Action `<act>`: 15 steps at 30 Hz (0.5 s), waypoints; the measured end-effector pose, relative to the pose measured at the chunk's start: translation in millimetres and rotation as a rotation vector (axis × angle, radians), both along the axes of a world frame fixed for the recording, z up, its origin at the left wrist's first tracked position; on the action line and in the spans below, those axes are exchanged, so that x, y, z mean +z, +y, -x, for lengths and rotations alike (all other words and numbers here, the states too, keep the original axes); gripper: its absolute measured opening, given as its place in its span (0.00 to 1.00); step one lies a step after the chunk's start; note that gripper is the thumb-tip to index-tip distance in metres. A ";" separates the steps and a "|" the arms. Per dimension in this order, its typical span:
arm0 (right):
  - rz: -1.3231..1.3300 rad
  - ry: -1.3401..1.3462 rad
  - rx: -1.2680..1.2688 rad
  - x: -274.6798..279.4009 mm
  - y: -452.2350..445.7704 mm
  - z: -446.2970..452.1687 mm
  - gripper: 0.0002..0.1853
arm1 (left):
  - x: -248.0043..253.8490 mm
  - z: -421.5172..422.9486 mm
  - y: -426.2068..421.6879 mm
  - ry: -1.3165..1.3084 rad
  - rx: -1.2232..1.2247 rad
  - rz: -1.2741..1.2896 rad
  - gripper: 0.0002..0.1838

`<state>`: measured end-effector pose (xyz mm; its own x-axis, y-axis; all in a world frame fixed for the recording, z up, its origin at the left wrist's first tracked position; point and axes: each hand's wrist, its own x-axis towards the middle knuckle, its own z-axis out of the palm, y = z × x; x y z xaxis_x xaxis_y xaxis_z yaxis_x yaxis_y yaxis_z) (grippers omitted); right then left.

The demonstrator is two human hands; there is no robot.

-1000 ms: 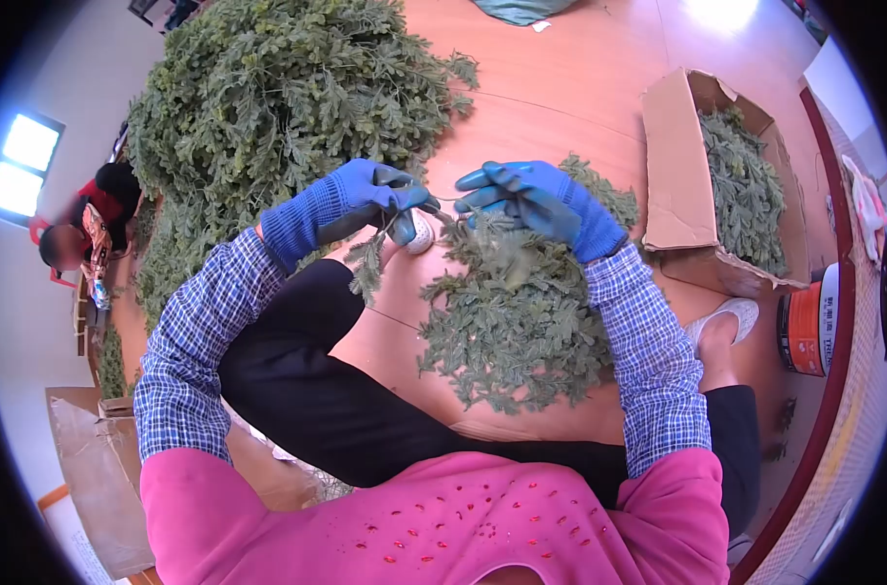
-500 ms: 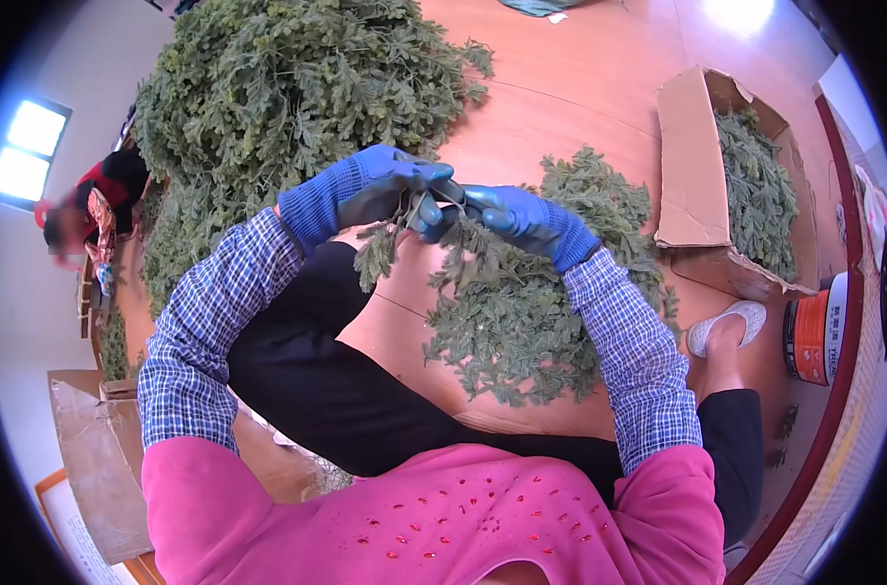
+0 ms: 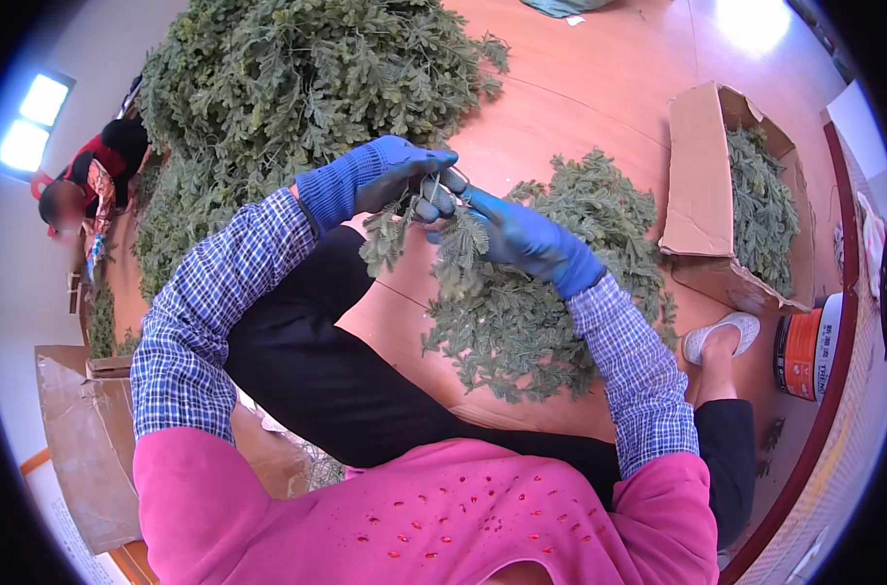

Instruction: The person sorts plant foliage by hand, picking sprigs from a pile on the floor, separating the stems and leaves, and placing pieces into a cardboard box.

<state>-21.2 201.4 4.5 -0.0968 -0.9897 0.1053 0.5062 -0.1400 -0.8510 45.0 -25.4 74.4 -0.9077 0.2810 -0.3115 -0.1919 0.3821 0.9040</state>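
Observation:
My left hand [image 3: 397, 180], in a blue coated work glove, is closed round the stems of a few green leafy sprigs [image 3: 461, 242]. Their leaves hang below the fingers. My right hand [image 3: 526, 236], gloved the same way, meets it from the other side. Its fingertips pinch at the stem ends, though the exact grip is partly hidden. Below and beyond the hands, a smaller heap of green sprigs [image 3: 521, 336] lies on the floor between my legs.
A large pile of greenery [image 3: 307, 97] rises at the upper left. At right stands an open cardboard box [image 3: 695, 175] of sprigs, near an orange and white bucket [image 3: 804, 349]. Another cardboard box [image 3: 88, 439] is at lower left. A person [image 3: 97, 190] bends down at far left.
My right hand has turned, its fingers now pointing up toward the left hand's fingertips. The sprigs stay in my hands. The person at left has shifted slightly.

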 end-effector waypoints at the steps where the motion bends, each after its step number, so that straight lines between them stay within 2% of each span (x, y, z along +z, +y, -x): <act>1: -0.054 0.069 -0.044 17.0 -0.9 -8.2 0.43 | -6.1 -0.7 -2.9 0.001 0.005 0.002 0.27; 3: -0.029 0.130 -0.188 -8.0 -10.5 -16.7 0.36 | -13.7 1.1 -1.9 0.165 0.047 0.053 0.25; 4: -0.020 0.152 -0.239 -11.3 -13.5 -20.1 0.34 | -9.9 0.7 4.0 0.167 0.042 0.056 0.25; 6: -0.299 -0.136 -0.155 -11.8 -12.4 -20.9 0.24 | 0.3 -2.0 22.3 -0.209 0.341 -0.312 0.21; 7: -0.296 -0.133 -0.166 -10.4 -9.1 -17.1 0.24 | 4.1 -1.9 23.7 -0.207 0.330 -0.310 0.21; 9: -0.397 0.061 -0.183 -4.0 -1.6 -4.9 0.17 | 11.7 -3.1 17.4 -0.121 0.262 0.003 0.16; 10: -0.408 0.241 -0.259 18.7 2.9 -4.6 0.16 | 7.3 -1.7 20.7 -0.149 0.430 -0.119 0.14; 11: -0.429 0.256 -0.302 30.5 5.4 -0.5 0.16 | 2.3 0.3 23.5 -0.156 0.598 -0.247 0.12; 13: -0.486 0.877 -0.338 49.5 11.2 7.8 0.15 | -22.6 22.5 14.8 -0.121 0.684 -0.266 0.11; 14: -0.522 0.887 -0.381 58.2 13.5 7.4 0.15 | -32.3 36.3 34.0 -0.019 0.859 -0.318 0.12; 15: -0.656 1.275 -0.529 65.4 12.9 1.7 0.14 | -51.9 51.4 36.0 -0.019 0.817 -0.332 0.12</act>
<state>-22.9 214.4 69.9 -0.6296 -0.7759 -0.0396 -0.5742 0.4991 -0.6490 -6.4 10.6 22.5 -0.8599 -0.3750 -0.3463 -0.3067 -0.1626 0.9378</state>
